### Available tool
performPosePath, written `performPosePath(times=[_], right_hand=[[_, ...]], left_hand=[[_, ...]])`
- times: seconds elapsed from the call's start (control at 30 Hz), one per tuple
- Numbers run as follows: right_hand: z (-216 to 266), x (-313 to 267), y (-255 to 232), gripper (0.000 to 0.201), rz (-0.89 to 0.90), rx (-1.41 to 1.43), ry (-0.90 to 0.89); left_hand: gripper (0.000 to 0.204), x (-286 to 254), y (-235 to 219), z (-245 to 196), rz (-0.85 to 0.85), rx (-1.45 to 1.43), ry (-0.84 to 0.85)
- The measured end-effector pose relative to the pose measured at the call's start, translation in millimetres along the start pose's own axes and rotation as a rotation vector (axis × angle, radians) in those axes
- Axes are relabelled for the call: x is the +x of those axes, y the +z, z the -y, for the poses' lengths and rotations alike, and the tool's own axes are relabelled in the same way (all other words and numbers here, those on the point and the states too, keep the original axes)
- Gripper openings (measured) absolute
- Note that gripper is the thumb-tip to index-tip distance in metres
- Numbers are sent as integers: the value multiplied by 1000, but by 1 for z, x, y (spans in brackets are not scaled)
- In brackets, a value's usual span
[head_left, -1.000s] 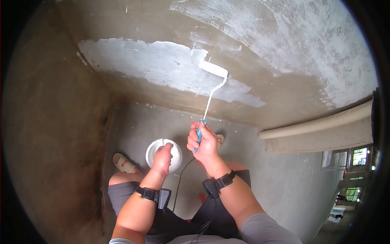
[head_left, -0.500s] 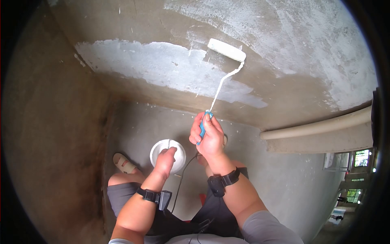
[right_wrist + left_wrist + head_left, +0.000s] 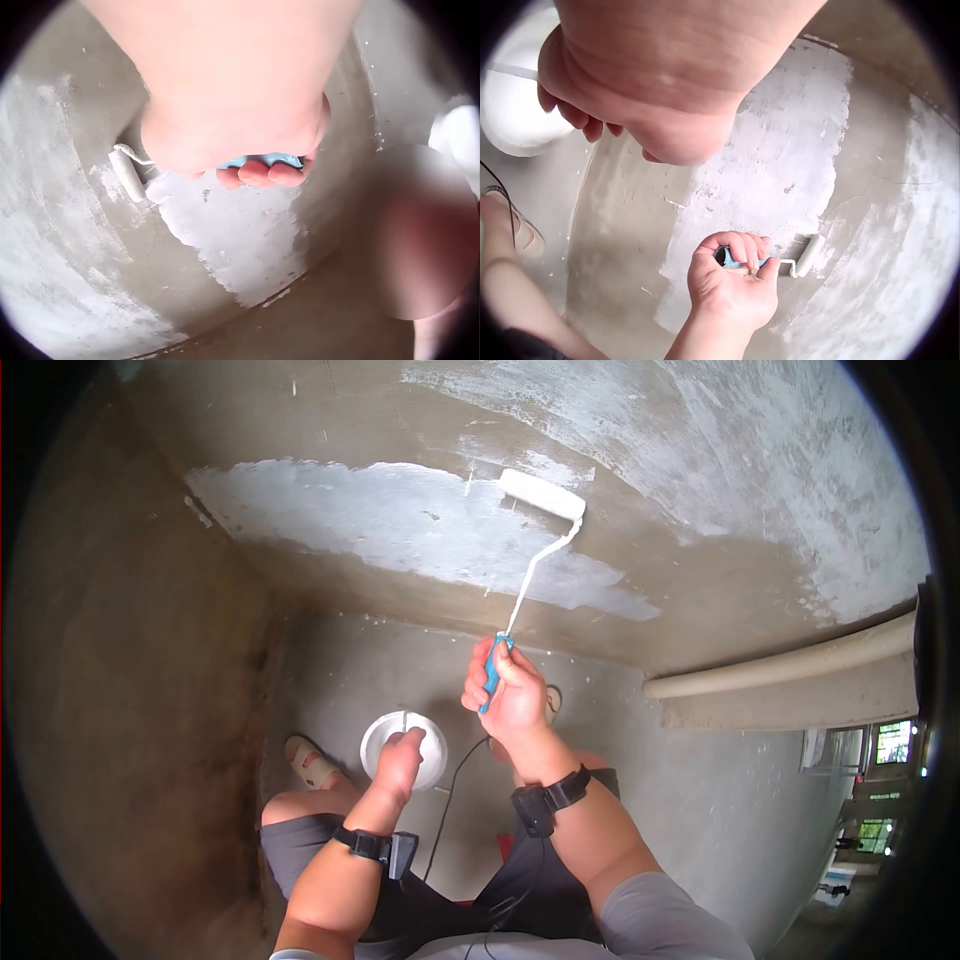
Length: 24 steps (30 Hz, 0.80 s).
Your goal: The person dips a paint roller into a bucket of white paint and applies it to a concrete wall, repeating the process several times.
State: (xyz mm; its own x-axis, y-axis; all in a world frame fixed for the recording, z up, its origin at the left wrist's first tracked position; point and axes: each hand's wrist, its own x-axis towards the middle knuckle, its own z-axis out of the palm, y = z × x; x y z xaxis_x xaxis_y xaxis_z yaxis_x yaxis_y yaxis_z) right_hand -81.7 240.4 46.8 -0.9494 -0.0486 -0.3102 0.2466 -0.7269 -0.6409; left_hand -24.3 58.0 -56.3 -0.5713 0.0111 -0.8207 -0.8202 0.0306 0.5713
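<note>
My right hand (image 3: 508, 688) grips the blue handle (image 3: 492, 675) of a paint roller, with fingers curled round it. The white roller head (image 3: 542, 495) is at the wall, by the upper right edge of a pale painted patch (image 3: 380, 520); the right wrist view shows this roller head (image 3: 127, 174) too. Low over a round white bucket (image 3: 374, 745), my left hand (image 3: 398, 760) holds a thin bar that crosses its top. The left wrist view shows curled fingertips beside the bucket (image 3: 517, 112), with the grip itself partly hidden.
A pale pipe (image 3: 790, 665) runs along the wall's base at right. Sandalled feet stand on the grey floor (image 3: 330, 660), either side of the bucket. A dark cable (image 3: 446, 805) hangs between the legs. Brown wall stands at left, and windows show far right.
The roller moved up and right across the wall, then slightly back left and down. Fresh white marks show above it. The bucket and left hand shifted slightly right, then back left.
</note>
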Motion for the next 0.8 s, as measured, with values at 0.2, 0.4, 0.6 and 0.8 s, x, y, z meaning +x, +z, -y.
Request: performPosePath(times=[0.2, 0.4, 0.6, 0.8], right_hand=[[-25, -4, -16, 27, -93, 8, 110], [-40, -5, -31, 27, -197, -75, 208], [-42, -4, -36, 27, -218, -98, 217], [-45, -5, -31, 27, -242, -78, 245]], left_hand=[[41, -7, -6, -2, -21, -14, 22], [44, -10, -9, 0, -11, -2, 50], [45, -8, -11, 2, 5, 9, 19], [45, -6, -9, 3, 20, 10, -16]])
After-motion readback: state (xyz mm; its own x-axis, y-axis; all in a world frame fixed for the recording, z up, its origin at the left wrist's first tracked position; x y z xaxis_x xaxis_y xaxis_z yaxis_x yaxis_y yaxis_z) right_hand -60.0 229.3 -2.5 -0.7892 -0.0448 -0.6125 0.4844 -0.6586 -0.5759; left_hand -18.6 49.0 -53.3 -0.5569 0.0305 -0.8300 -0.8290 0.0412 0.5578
